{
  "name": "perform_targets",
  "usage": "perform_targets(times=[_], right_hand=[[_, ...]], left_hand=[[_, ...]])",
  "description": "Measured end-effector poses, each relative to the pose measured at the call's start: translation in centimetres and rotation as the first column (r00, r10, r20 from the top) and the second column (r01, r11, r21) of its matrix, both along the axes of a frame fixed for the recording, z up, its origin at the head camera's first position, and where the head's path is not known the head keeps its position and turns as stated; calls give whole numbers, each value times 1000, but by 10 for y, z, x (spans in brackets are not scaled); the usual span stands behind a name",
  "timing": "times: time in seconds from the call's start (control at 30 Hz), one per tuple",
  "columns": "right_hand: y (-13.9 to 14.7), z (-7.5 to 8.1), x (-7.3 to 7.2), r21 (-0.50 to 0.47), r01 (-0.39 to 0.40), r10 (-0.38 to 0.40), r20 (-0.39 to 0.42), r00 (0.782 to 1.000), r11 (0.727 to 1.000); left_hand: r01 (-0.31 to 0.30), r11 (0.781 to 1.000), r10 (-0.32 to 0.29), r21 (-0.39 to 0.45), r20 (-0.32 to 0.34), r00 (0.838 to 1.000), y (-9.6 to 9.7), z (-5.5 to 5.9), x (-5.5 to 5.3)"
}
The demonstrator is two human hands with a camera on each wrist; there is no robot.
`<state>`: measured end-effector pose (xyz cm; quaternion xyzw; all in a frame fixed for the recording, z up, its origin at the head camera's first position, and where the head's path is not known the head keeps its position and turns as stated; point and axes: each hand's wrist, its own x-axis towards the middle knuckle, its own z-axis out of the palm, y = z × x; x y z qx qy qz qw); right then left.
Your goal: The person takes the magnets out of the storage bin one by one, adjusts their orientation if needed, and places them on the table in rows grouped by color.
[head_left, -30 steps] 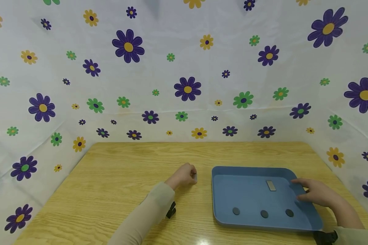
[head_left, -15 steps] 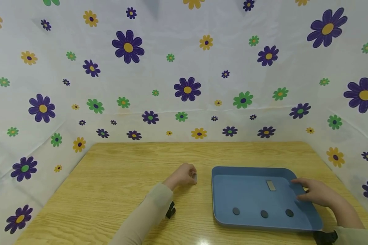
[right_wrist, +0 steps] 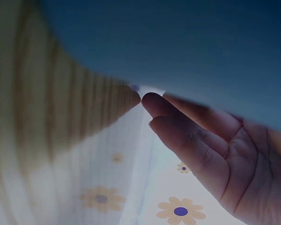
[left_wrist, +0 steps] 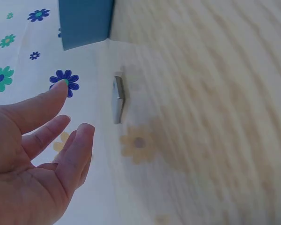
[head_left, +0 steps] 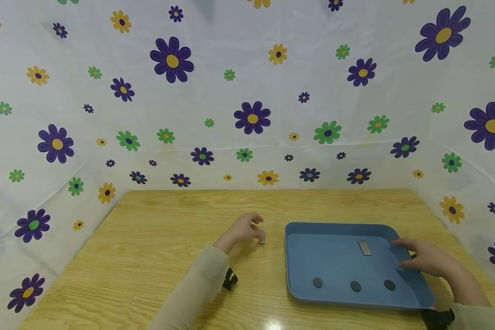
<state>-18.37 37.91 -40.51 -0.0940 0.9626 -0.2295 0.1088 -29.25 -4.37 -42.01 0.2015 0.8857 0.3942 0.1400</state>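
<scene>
In the head view my left hand (head_left: 241, 230) is just beside a small silvery rectangular plate (head_left: 262, 237) on the table, left of the blue tray (head_left: 334, 299). The left wrist view shows the thumb and fingers spread, apart from the plate (left_wrist: 118, 99). My right hand (head_left: 431, 259) holds the tray's right rim, with thumb and forefinger over the inside. From the right wrist, other fingers (right_wrist: 192, 145) appear below the tray wall (right_wrist: 178, 47), which hides part of the hand. Inside the tray lie a similar rectangular plate (head_left: 365, 248) and three dark round discs (head_left: 355, 286).
The wood-grain table (head_left: 169, 224) extends to the left of the tray and behind it. A white flower-patterned cloth (head_left: 214, 91) stands around the back and both sides. Each wrist wears a black strap (head_left: 230, 279).
My left fingers have opened and let go of the rectangular plate, which now rests on the table. The right hand and the tray have not moved.
</scene>
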Motion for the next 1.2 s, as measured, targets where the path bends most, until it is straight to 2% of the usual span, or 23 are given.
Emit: perform_targets(times=[0.2, 0.43, 0.7, 0.97, 1.2], right_hand=[[0, -1, 0, -4, -4, 4, 2, 1000, 1000], [1, -1, 0, 6, -4, 4, -3, 1000, 1000], [2, -3, -1, 9, 0, 0, 18, 1000, 1000], [1, -3, -1, -14, 9, -8, 28, 1000, 1000], [0, -1, 0, -44, -7, 9, 38, 999, 999]], left_hand=[[-16, 996, 15, 93, 17, 1000, 2, 3, -1], [-8, 989, 8, 148, 1, 1000, 13, 11, 0], [-4, 966, -6, 257, 40, 999, 34, 26, 8], [34, 953, -45, 302, 31, 999, 58, 38, 12], [44, 934, -63, 354, 44, 997, 76, 48, 16]])
